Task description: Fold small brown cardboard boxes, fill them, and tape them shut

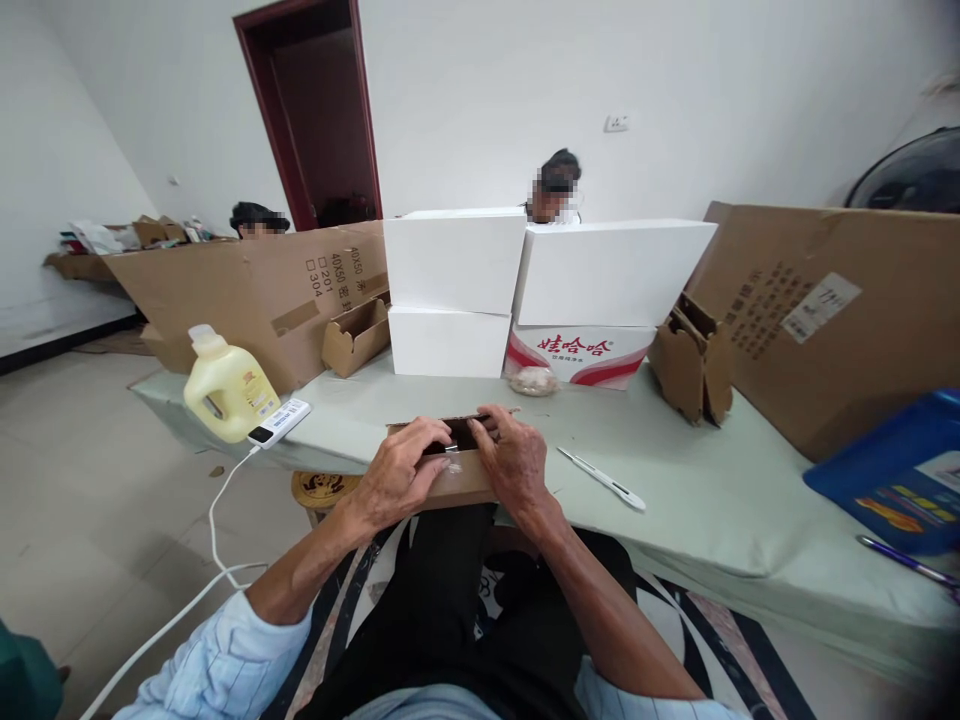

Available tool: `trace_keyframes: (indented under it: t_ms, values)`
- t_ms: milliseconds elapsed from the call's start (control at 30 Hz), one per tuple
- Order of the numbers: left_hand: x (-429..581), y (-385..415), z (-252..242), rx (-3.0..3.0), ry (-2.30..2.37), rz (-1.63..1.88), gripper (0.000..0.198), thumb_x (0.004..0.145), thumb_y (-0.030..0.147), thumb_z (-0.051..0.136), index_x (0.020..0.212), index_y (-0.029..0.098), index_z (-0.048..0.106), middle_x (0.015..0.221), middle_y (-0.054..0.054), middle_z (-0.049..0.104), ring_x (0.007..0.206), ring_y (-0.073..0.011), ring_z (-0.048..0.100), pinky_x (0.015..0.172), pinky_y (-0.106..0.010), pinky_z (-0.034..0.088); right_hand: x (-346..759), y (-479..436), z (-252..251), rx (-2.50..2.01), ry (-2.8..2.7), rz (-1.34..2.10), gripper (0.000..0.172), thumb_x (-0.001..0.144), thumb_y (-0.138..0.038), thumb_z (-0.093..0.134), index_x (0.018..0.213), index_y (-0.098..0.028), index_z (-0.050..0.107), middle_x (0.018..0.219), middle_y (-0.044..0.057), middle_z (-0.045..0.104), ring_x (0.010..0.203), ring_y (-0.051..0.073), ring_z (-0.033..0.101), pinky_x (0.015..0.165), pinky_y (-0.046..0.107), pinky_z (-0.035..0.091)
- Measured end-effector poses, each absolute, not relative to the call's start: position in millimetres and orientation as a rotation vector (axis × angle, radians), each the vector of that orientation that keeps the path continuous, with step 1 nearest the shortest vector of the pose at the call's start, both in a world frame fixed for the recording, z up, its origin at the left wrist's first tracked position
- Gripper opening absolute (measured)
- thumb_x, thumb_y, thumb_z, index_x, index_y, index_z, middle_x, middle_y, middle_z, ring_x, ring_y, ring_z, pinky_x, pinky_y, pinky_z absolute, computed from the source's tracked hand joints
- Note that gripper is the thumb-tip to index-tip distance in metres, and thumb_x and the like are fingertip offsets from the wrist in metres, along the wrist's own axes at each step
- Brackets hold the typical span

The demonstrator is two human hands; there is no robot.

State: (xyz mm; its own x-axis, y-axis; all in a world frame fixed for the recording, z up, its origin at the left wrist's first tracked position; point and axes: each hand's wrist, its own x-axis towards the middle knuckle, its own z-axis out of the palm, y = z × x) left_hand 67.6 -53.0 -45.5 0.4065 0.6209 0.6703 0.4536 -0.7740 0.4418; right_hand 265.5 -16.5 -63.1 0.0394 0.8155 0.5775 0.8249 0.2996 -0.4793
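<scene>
A small brown cardboard box point(459, 487) sits at the table's near edge, in front of my lap. Its top is partly open, and something small and shiny shows in the dark inside; I cannot make out what it is. My left hand point(405, 468) grips the box's left end, fingers bent over the opening and thumb along the near side. On the right end, my right hand point(516, 458) curls its fingers over the edge, with the thumb near the opening. A white craft knife point(604, 480) lies on the table to the right of my right hand.
Left on the pale-green table point(720, 500) are a yellow jug point(229, 385) and a white cabled device point(279, 423). White boxes point(454, 265) stand behind, with large cartons point(840, 320) at both sides. A blue jug point(892, 470) and pen point(907, 564) lie right. Two people sit beyond.
</scene>
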Motion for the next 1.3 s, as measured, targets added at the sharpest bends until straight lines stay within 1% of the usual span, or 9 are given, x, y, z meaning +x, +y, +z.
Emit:
trace_keyframes:
  t_ms: [100,233,367,500,633,833,1000,1133,1300]
  values:
    - [68.2,-50.5,-38.8,2.387,1.238,1.112,0.014,0.096,0.022,0.065,0.108,0.020,0.072,0.110,-0.009,0.078,0.103,-0.0263,0.073,0.095,-0.038,0.054,264.9,-16.3,-62.7,-1.486,-1.753,-0.012,0.019,0.098,-0.031,0.064,0.113,-0.024,0.073,0.095,0.004,0.082,0.086,0.024,0.076,0.072,0.030,0.045]
    - [74.5,-49.5,-23.1,2.354,1.471,0.787,0.020,0.099,0.033,0.062,0.107,0.022,0.077,0.111,-0.010,0.081,0.103,-0.0296,0.074,0.089,-0.037,0.051,263.1,-17.2,-61.9,-1.498,-1.769,-0.012,0.021,0.099,-0.030,0.064,0.116,-0.023,0.073,0.099,0.005,0.082,0.088,0.025,0.076,0.072,0.030,0.045]
    - [78.3,-46.4,-11.5,2.292,1.466,0.658,0.020,0.096,0.032,0.061,0.096,0.022,0.079,0.098,-0.007,0.081,0.089,-0.0253,0.072,0.078,-0.033,0.046,263.0,-18.3,-62.1,-1.500,-1.782,-0.034,0.020,0.100,-0.030,0.062,0.116,-0.023,0.072,0.101,0.006,0.082,0.088,0.025,0.076,0.071,0.030,0.044]
    - [77.0,-45.0,-10.2,2.177,1.357,0.727,0.016,0.087,0.026,0.064,0.084,0.019,0.078,0.079,-0.002,0.076,0.072,-0.0183,0.064,0.067,-0.029,0.041,264.2,-19.2,-61.9,-1.494,-1.810,-0.050,0.017,0.100,-0.028,0.062,0.113,-0.023,0.072,0.099,0.006,0.082,0.087,0.024,0.075,0.070,0.030,0.043]
    - [75.8,-45.5,-17.3,2.138,1.306,0.848,0.015,0.084,0.020,0.064,0.079,0.018,0.078,0.075,0.000,0.076,0.068,-0.0162,0.062,0.065,-0.028,0.041,266.0,-19.8,-61.3,-1.471,-1.835,-0.053,0.016,0.101,-0.029,0.061,0.113,-0.023,0.071,0.097,0.005,0.081,0.086,0.024,0.075,0.070,0.030,0.043]
    - [75.4,-43.0,-35.2,2.328,1.175,1.047,0.017,0.089,0.013,0.061,0.076,0.019,0.070,0.080,-0.002,0.075,0.076,-0.0177,0.068,0.077,-0.030,0.049,271.7,-20.6,-62.9,-1.329,-1.928,-0.032,0.024,0.101,-0.027,0.062,0.124,-0.022,0.068,0.100,0.005,0.082,0.093,0.024,0.076,0.075,0.030,0.047]
    - [76.7,-44.3,-44.4,2.535,0.898,1.275,0.021,0.097,0.010,0.053,0.082,0.019,0.064,0.091,-0.008,0.073,0.089,-0.0205,0.067,0.087,-0.034,0.052,271.0,-17.5,-61.9,-1.424,-1.918,-0.036,0.018,0.102,-0.029,0.062,0.117,-0.023,0.069,0.091,0.003,0.081,0.085,0.023,0.076,0.070,0.030,0.043]
    - [74.4,-50.4,-43.0,2.544,0.785,1.344,0.022,0.100,0.011,0.050,0.083,0.020,0.061,0.088,-0.008,0.070,0.088,-0.0210,0.064,0.085,-0.035,0.052,269.7,-13.5,-59.8,-1.487,-1.880,-0.026,0.017,0.102,-0.030,0.061,0.116,-0.024,0.070,0.090,0.003,0.081,0.083,0.023,0.075,0.069,0.030,0.041]
    - [61.9,-61.8,-39.5,2.375,0.833,1.318,0.019,0.100,0.014,0.055,0.083,0.020,0.062,0.087,-0.007,0.068,0.088,-0.0201,0.064,0.082,-0.034,0.051,269.7,-11.5,-59.2,-1.484,-1.859,-0.031,0.017,0.101,-0.032,0.061,0.113,-0.024,0.070,0.089,0.004,0.080,0.083,0.024,0.074,0.069,0.030,0.040]
